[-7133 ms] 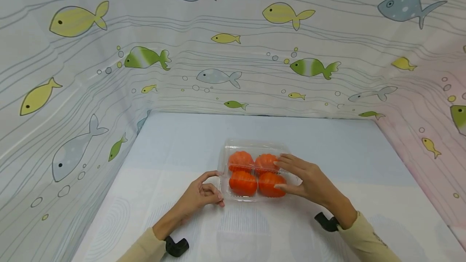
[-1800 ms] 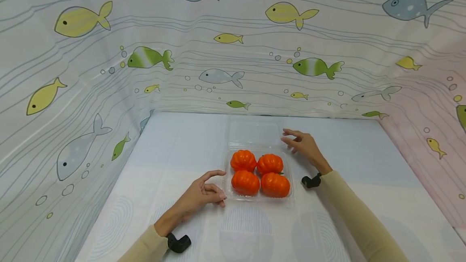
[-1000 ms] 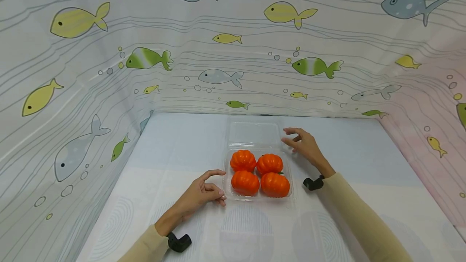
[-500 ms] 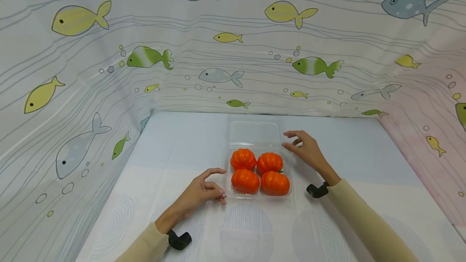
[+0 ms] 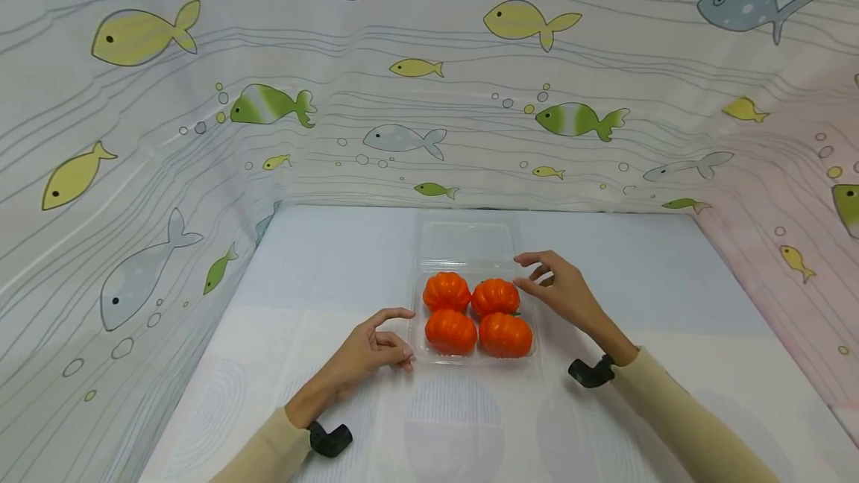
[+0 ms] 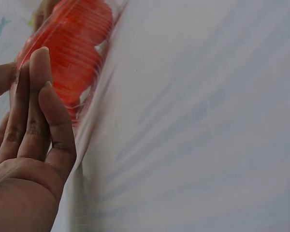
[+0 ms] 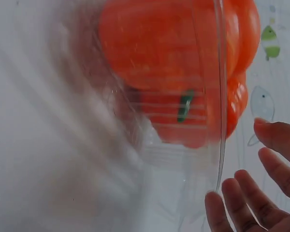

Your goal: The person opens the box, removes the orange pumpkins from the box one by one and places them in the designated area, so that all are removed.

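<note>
Likely steadying the box (image 5: 470, 361) of pumpkins (image 5: 451, 332), the left hand (image 5: 365, 349), fingers loose, touches its left side; the right hand (image 5: 562, 288), fingers grasping nothing, hangs by its right.

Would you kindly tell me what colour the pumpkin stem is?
The stem is green, clearest in the right wrist view.

Table (image 5: 335, 259), white and pale blue.
Directly on it: a clear box (image 5: 473, 361), lid (image 5: 466, 244) open toward the far edge.
</note>
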{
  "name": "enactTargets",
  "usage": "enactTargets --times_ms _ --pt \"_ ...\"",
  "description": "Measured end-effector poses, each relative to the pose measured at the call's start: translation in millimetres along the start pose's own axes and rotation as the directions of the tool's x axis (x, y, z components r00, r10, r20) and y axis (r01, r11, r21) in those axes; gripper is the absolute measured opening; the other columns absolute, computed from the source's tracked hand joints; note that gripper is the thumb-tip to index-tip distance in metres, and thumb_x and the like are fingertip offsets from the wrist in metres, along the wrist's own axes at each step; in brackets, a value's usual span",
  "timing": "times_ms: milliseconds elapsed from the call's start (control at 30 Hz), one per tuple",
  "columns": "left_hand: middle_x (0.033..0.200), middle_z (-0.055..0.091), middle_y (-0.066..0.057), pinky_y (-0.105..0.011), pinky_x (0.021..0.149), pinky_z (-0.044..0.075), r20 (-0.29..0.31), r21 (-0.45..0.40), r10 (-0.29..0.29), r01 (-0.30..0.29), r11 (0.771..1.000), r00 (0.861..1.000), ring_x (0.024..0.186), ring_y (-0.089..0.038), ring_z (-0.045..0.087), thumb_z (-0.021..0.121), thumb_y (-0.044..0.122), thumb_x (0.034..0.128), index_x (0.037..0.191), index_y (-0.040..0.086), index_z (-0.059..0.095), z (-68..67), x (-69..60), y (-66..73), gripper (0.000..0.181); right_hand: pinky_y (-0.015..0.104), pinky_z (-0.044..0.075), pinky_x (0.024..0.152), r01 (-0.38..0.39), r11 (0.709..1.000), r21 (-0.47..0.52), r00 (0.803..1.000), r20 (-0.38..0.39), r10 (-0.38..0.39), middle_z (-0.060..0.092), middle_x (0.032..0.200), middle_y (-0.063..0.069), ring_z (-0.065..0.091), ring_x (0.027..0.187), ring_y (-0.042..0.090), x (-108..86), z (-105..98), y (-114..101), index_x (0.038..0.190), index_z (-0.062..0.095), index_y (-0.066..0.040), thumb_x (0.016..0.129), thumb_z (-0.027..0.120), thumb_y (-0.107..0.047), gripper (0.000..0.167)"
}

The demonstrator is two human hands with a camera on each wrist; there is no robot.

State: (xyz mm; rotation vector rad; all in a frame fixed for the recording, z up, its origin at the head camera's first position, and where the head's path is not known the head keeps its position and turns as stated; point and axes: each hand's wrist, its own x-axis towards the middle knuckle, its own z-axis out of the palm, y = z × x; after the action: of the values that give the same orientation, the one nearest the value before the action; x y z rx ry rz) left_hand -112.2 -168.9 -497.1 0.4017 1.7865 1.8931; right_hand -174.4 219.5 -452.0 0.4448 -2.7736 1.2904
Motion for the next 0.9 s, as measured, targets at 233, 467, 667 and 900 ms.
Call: enactTargets --times_ms 233,467,667,900 --pt "0.099 0.073 -0.023 -0.042 0.088 0.059 -0.004 0.019 0.003 -0.003 1.0 1.0 0.087 -0.034 0.073 0.074 0.013 0.0967 0.154 0.009 0.04 -1.0 1.5 1.3 0.067 0.054 0.054 0.093 0.05 0.999 -0.019 0.999 0.015 -0.049 0.069 0.122 0.005 0.064 0.102 0.024 -14.4 4 -14 0.125 0.07 -0.015 0.092 0.081 -0.025 0.036" --pt "0.099 0.072 -0.026 -0.042 0.089 0.058 -0.004 0.028 0.005 -0.005 1.0 1.0 0.089 -0.036 0.073 0.074 0.014 0.0968 0.153 0.011 0.041 -1.3 4.2 0.7 0.066 0.049 0.056 0.088 0.104 0.994 -0.044 0.995 0.018 -0.103 0.07 0.115 -0.004 0.064 0.099 0.022 -28.1 8 -21 0.117 0.071 -0.016 0.089 0.084 -0.024 0.031" --pt "0.099 0.073 -0.023 -0.042 0.09 0.058 -0.013 0.019 -0.014 0.014 1.0 1.0 0.089 -0.035 0.073 0.075 0.014 0.0964 0.153 0.011 0.041 -1.5 2.5 -1.3 0.066 0.05 0.053 0.083 0.142 0.987 -0.072 0.99 0.024 -0.141 0.072 0.104 -0.006 0.062 0.094 0.021 -37.5 15 -25 0.109 0.073 -0.016 0.086 0.087 -0.024 0.028" --pt "0.1 0.071 -0.028 -0.043 0.09 0.058 -0.017 0.015 -0.018 0.019 1.0 1.0 0.088 -0.036 0.073 0.076 0.015 0.096 0.153 0.012 0.041 -0.9 2.2 -2.4 0.067 0.057 0.025 0.1 0.108 0.987 -0.122 0.991 0.098 -0.096 0.072 0.099 -0.014 0.06 0.098 0.018 -43.1 21 -30 0.106 0.075 -0.021 0.086 0.084 -0.044 0.032"
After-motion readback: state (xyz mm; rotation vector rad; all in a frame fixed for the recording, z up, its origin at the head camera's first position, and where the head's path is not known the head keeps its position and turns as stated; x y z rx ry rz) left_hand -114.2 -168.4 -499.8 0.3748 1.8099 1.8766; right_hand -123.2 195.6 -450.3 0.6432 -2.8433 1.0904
